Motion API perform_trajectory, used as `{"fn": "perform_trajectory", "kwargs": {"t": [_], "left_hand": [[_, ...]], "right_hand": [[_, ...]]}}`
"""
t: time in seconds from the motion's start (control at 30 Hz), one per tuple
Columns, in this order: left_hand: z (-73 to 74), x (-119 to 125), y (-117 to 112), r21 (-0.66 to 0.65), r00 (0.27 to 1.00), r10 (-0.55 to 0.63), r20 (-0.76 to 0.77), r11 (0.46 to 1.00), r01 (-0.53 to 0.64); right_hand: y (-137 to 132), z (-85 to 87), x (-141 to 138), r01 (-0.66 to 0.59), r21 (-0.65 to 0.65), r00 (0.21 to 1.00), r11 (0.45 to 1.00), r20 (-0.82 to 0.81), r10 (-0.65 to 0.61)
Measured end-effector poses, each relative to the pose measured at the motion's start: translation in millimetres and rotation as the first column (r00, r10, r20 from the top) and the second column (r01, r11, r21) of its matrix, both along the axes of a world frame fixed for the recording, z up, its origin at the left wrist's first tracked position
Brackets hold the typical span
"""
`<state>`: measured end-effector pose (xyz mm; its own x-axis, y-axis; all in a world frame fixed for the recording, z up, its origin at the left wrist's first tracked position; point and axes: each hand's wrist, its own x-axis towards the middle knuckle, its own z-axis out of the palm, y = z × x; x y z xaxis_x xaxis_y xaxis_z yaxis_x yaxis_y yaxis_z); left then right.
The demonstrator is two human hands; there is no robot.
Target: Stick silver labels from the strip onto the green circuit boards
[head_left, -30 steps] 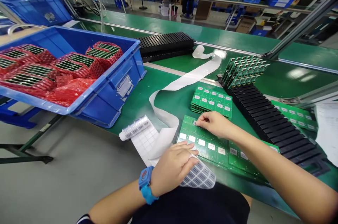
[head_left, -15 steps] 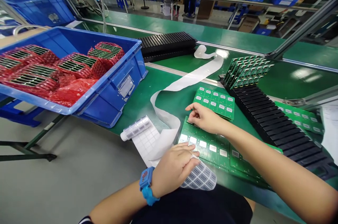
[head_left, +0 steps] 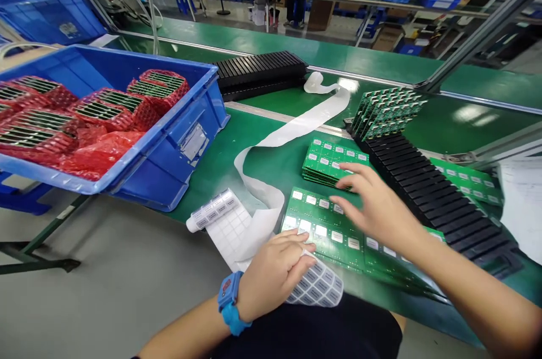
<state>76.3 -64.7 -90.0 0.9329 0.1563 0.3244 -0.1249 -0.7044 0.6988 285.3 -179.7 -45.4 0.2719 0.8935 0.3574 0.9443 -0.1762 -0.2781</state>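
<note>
My left hand (head_left: 275, 268), with a blue watch on its wrist, pinches a sheet of printed labels (head_left: 319, 283) that curls down at the table edge. Its fingertips rest on the near left corner of a green circuit board (head_left: 315, 215) bearing white labels in rows. Over the right side of that board hovers my right hand (head_left: 372, 201), its fingers spread and nothing visible between them. Behind it lies a stack of labelled green boards (head_left: 315, 164). More boards (head_left: 381, 260) lie to the right, partly under my right forearm. The label roll (head_left: 215, 209) lies left of my left hand.
A long strip of white backing paper (head_left: 296, 130) winds across the table. A blue bin (head_left: 207, 99) with red-wrapped boards stands left. On the right, a black slotted rack (head_left: 440, 195) holds upright boards (head_left: 387, 110). Another black rack (head_left: 262, 71) lies at the back.
My right hand has moved right from the board's far left corner, and its fingers have opened. A label now shows at that corner. My left hand stays on the board with the label sheet.
</note>
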Motion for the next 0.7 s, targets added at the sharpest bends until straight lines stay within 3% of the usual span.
{"fn": "perform_trajectory", "kwargs": {"t": [0.03,0.07,0.13,0.17,0.2,0.33,0.4,0.47,0.5,0.57,0.63,0.7], "left_hand": [[0.0,-0.4,0.3,-0.002,1.000,-0.007,0.006,1.000,0.007],[-0.4,-0.7,0.7,-0.001,1.000,-0.014,0.014,1.000,0.014],[-2.2,-0.6,1.9,0.000,0.999,-0.028,0.035,1.000,0.028],[-3.4,-0.4,2.7,-0.002,0.998,-0.034,0.045,0.999,0.034],[-4.7,-0.3,3.6,-0.006,0.998,-0.043,0.055,0.999,0.043],[-8.5,-4.1,9.4,-0.110,0.991,-0.059,0.117,0.991,0.072],[-9.2,-10.7,13.0,-0.222,0.980,-0.051,0.191,0.970,0.094],[-9.5,-19.7,16.0,-0.337,0.963,0.017,0.270,0.938,0.078],[-9.6,-24.6,17.0,-0.378,0.954,0.092,0.284,0.926,0.023],[-9.5,-33.9,17.7,-0.375,0.912,0.319,0.258,0.903,-0.210],[-9.6,-41.7,17.2,-0.279,0.823,0.519,0.232,0.846,-0.455],[-10.3,-48.4,18.3,-0.200,0.725,0.648,0.233,0.761,-0.617]], "right_hand": [[-21.5,3.4,8.9,-0.002,-0.151,1.000,0.989,-0.016,0.000],[-43.6,4.9,16.5,-0.031,-0.381,0.998,0.924,-0.070,0.005],[-83.7,2.0,25.3,-0.063,-0.707,0.979,0.705,-0.182,-0.095],[-99.6,-1.4,26.4,-0.073,-0.787,0.972,0.613,-0.193,-0.132],[-112.0,-5.0,25.7,-0.049,-0.802,0.975,0.595,-0.167,-0.144],[-126.4,-5.2,17.7,0.032,-0.728,0.990,0.685,-0.069,-0.119],[-115.0,6.4,13.4,0.032,-0.687,0.989,0.726,-0.083,-0.122],[-92.5,19.0,6.5,0.047,-0.587,0.995,0.808,-0.046,-0.091],[-77.8,23.3,1.7,0.033,-0.532,0.999,0.846,-0.015,-0.048],[-44.6,25.4,-10.4,-0.017,-0.474,0.999,0.880,0.023,0.032],[-12.8,18.8,-23.4,-0.086,-0.500,0.994,0.862,0.011,0.105],[10.2,8.4,-34.6,-0.107,-0.527,0.993,0.843,-0.010,0.120]]}}
